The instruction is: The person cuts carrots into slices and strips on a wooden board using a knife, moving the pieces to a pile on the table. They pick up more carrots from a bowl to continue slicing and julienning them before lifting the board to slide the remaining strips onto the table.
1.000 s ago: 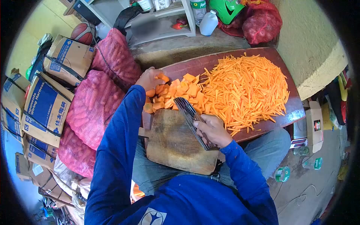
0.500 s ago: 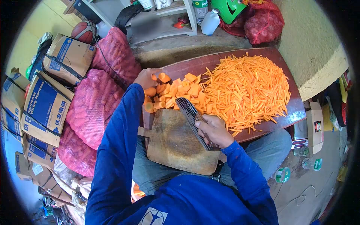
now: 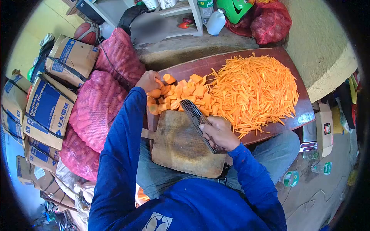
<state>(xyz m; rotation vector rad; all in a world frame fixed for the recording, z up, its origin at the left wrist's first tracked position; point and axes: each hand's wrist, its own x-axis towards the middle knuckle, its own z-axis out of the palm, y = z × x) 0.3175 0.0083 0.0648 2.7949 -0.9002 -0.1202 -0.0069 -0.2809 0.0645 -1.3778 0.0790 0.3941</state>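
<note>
My right hand (image 3: pixel 219 133) is wrapped round a dark, slotted metal blade (image 3: pixel 192 111), tilted over the right side of a worn wooden board (image 3: pixel 185 144) on my lap. At the table's left edge, my left hand (image 3: pixel 148 81) has its fingers curled round a small orange carrot piece (image 3: pixel 158 82). Cut carrot chunks (image 3: pixel 189 92) lie beside it, above the board. A large heap of thin carrot strips (image 3: pixel 256 92) covers the right part of the dark red table (image 3: pixel 300 88).
Pink mesh sacks (image 3: pixel 96 107) and strapped cardboard boxes (image 3: pixel 46 109) stack up on the left. A shelf (image 3: pixel 181 36), a whitish jug (image 3: pixel 216 23) and a red net sack (image 3: pixel 271 23) stand behind the table. Plastic bottles (image 3: pixel 290 179) lie on the floor at right.
My left hand has shifted slightly left and closed round a carrot piece. My right hand and the blade have barely moved.
</note>
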